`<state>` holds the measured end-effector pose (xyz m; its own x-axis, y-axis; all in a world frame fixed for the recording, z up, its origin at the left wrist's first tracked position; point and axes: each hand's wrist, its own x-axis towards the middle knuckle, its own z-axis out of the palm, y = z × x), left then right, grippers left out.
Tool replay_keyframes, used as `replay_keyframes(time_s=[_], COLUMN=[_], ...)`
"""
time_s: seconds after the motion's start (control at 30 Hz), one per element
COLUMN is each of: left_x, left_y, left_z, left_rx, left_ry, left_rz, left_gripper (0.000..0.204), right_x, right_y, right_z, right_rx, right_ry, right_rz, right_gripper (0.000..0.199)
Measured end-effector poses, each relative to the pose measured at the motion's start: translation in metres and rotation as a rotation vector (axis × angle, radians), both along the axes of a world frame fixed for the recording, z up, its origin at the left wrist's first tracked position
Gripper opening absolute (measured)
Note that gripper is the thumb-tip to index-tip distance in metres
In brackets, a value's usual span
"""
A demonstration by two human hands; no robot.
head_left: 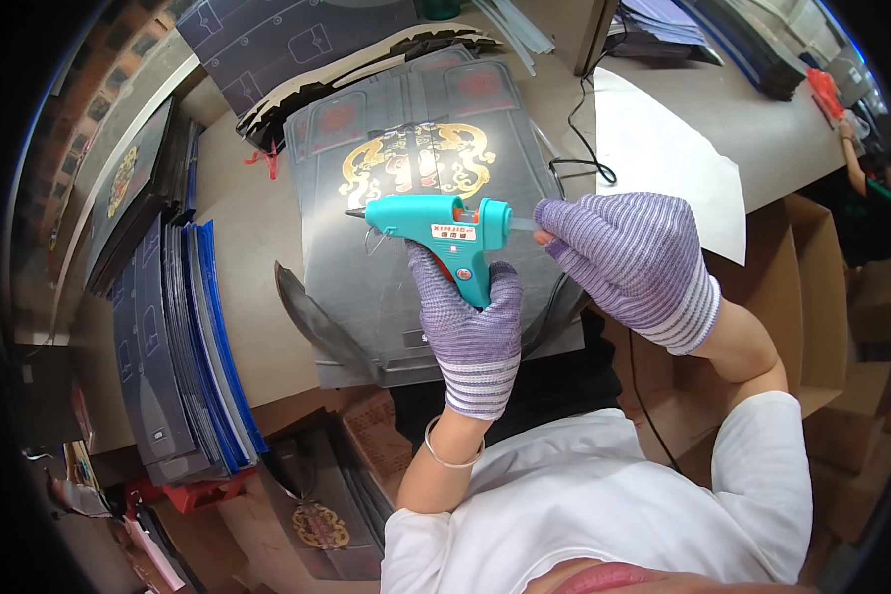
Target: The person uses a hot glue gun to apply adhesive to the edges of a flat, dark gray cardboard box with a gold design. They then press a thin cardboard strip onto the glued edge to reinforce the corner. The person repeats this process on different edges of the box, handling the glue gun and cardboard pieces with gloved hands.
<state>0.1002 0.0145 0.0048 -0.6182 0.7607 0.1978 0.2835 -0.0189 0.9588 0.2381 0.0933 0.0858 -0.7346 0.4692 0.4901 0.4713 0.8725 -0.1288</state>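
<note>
1. The teal glue gun [416,216] is near the middle of the view, over a dark board [366,277] with a gold design; its nozzle points to nine o'clock.
2. The gloved left hand [468,332], at about six o'clock from the gun, has its fingers wrapped around the handle.
3. The gloved right hand [634,259], at three o'clock, pinches a clear glue stick [524,225] at the gun's rear.
4. White paper [658,163] lies on the bench [252,247] between two and three o'clock.
</note>
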Motion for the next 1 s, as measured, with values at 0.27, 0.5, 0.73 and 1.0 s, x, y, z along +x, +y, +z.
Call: replay_keyframes(time_s=[0.27,0.5,0.73,1.0], left_x=[0.002,-0.004,-0.013,-0.02], left_y=[-0.003,-0.001,0.002,0.005], left_z=[0.003,-0.001,0.009,0.021], left_rx=[-0.102,-0.001,-0.024,0.013], left_ry=[0.096,0.019,-0.277,-0.495], left_rz=[0.046,0.039,-0.024,-0.059], left_gripper=[0.076,0.071,0.068,0.064], right_x=[-0.003,-0.012,-0.01,0.0], right_y=[-0.001,0.006,0.007,0.01], right_z=[0.002,-0.005,0.012,0.003], right_rx=[-0.017,-0.156,-0.41,-0.66], right_ry=[0.002,0.188,0.136,0.148], right_rz=[-0.001,0.076,-0.004,0.034], right_gripper=[0.014,0.019,0.039,0.048])
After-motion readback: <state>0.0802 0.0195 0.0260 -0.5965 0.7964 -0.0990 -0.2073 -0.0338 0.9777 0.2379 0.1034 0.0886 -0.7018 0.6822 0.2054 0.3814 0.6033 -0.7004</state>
